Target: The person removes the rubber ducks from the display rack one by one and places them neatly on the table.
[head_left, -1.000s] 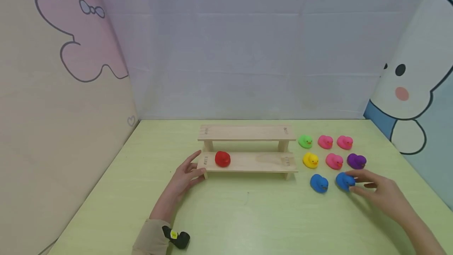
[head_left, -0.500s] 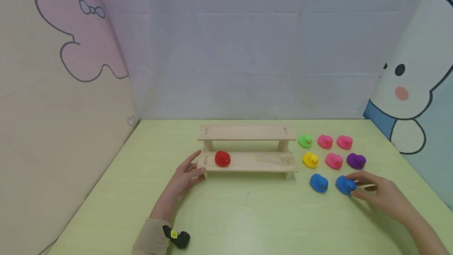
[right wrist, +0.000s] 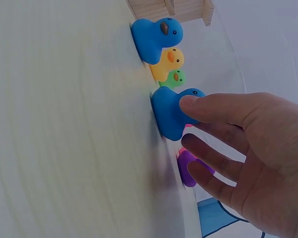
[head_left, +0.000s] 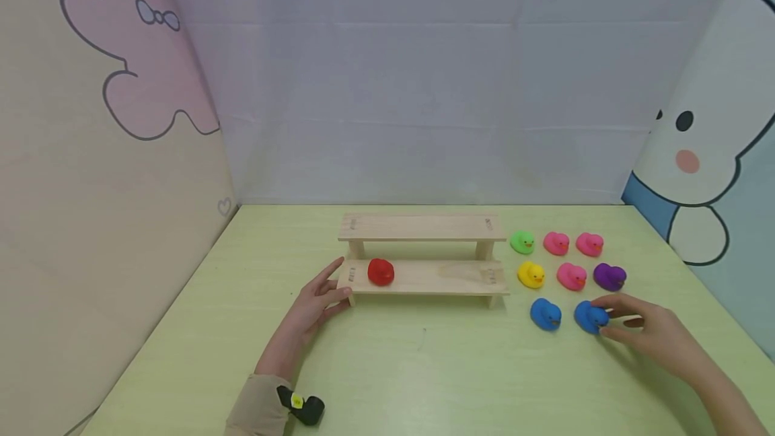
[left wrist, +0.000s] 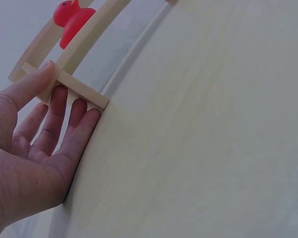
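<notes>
At the right of the table, my right hand (head_left: 656,334) pinches a blue rubber duck (head_left: 590,318) by its head, between thumb and index finger. In the right wrist view that duck (right wrist: 170,114) is upright on the tabletop, the other fingers loose beside it. My left hand (head_left: 313,303) holds the left end of a two-tier wooden rack (head_left: 436,277), thumb on the lower board's end and fingers against its side. A red rubber duck (head_left: 381,272) sits on the lower board near that hand; the left wrist view shows this red duck (left wrist: 72,22) side-on.
Left of the held duck stands a second blue duck (head_left: 545,314). Behind them are yellow (head_left: 531,274), green (head_left: 522,241) and purple (head_left: 609,276) ducks and several pink ducks (head_left: 572,276). A curtain (head_left: 424,113) closes off the table's far edge.
The held blue duck has shifted slightly toward me and settled in front of the purple and pink ducks, my right hand staying on it. My left hand and the rack have not moved.
</notes>
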Motion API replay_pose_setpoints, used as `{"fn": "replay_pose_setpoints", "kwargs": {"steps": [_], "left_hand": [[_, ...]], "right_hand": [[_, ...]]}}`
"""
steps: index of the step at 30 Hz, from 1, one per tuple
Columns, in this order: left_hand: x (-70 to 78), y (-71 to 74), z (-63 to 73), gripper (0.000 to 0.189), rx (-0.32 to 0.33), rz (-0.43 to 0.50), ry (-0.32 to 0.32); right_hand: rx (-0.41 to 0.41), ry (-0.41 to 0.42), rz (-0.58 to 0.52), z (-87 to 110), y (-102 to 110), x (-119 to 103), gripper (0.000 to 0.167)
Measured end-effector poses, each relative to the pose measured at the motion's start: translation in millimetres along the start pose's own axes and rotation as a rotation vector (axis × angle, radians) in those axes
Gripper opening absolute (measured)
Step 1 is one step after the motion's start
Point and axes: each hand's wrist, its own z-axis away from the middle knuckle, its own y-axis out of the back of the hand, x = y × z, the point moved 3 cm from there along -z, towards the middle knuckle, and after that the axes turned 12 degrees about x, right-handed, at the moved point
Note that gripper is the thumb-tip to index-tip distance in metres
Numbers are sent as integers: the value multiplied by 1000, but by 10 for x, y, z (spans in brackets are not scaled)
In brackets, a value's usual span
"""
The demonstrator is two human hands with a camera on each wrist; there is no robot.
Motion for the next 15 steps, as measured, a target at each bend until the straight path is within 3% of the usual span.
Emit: {"fn": "replay_pose_setpoints", "kwargs": {"steps": [9, 15], "left_hand": [[-3, 6, 2, 70, -7, -5, -8], [-1, 4, 0, 70, -6, -10, -6]], "right_hand": [[2, 1, -2, 1, -7, 9, 43], [5, -3, -66, 7, -29, 80, 45]]}}
